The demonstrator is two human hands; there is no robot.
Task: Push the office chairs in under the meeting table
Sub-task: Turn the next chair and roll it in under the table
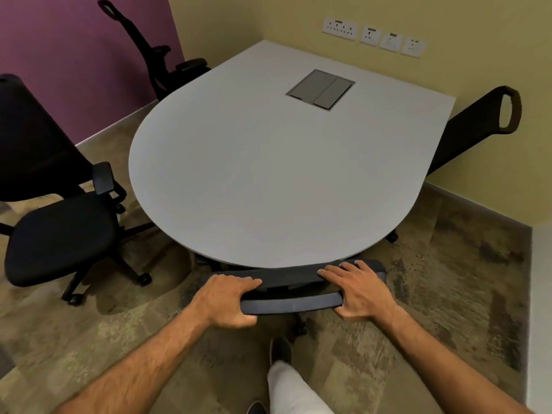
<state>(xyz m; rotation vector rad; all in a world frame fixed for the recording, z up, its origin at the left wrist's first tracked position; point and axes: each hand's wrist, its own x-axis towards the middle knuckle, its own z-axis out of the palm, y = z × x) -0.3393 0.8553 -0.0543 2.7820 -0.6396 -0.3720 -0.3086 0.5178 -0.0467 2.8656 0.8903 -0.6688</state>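
Below your chest, at the near rounded edge of the table [268, 174], both of your hands are on the top of one chair's backrest [291, 289]. Your left hand [228, 300] is clenched around the left end of the top bar, fingers curled over the front and thumb tucked beneath. Your right hand [360, 289] lies flatter on the right end, fingers spread over the upper edge and the thumb hooked under the bar, so it grips the backrest too. That backrest sits right against the table's rim, and the seat below it is hidden under the tabletop; only one castor [300, 327] shows behind it, just ahead of your shoe [280, 349].

You can count four chairs in all. The one you hold is in the middle near side. A second chair [59, 234] stands to your left, well clear of the table, with its seat fully exposed and turned partly away, its armrest near the table's edge. A third chair [161, 55] stands at the far left by the purple wall, its armrest close to the tabletop's edge and its tall back leaning away. A fourth chair [478, 121] is at the right side by the yellow wall, its back tilted outward and its seat out of sight beneath the table.

One cable hatch [321, 89] with two flaps is set into the tabletop, and four socket plates [373, 37] line the far wall.
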